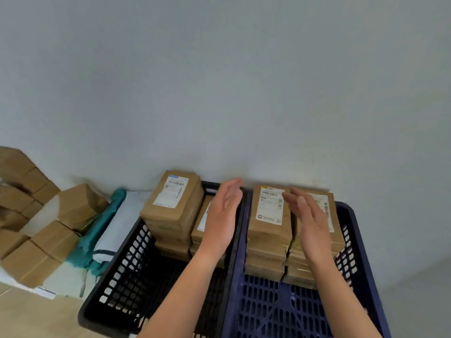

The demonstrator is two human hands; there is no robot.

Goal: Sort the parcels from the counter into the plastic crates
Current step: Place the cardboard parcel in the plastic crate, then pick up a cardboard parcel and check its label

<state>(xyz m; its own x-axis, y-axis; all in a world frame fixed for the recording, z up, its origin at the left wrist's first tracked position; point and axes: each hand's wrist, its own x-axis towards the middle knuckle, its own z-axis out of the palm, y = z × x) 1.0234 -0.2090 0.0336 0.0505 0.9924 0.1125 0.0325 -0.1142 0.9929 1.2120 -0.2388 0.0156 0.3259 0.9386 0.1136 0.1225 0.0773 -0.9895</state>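
Two plastic crates stand side by side against a pale wall (219,81), their long sides touching. The black crate (122,276) is on the left, the blue crate (280,313) on the right. Both have slotted walls and floors.

In the black crate, two stacks of brown parcels sit at the far end. The left stack (170,211) rises above the rim and its top parcel bears a white label. The shorter stack (201,230) beside it is partly hidden by the left hand. The near half of this crate's floor is bare.

In the blue crate, two stacks stand close together at the far end: the left one (268,228) with a white label on top, the right one (317,259) partly covered by the right hand. The near floor is bare.

Left hand (222,215): open, fingers together and extended, palm turned inward, held over the join between the crates. It grips nothing. Right hand (310,220): open, fingers loosely spread, palm turned inward, above the blue crate's right stack. It holds nothing; whether it touches the parcel beneath cannot be told. The hands are apart.

To the left of the black crate lie a white mailer bag (122,228) and a teal bag (97,235), with loose brown boxes (53,237) piled beyond them.
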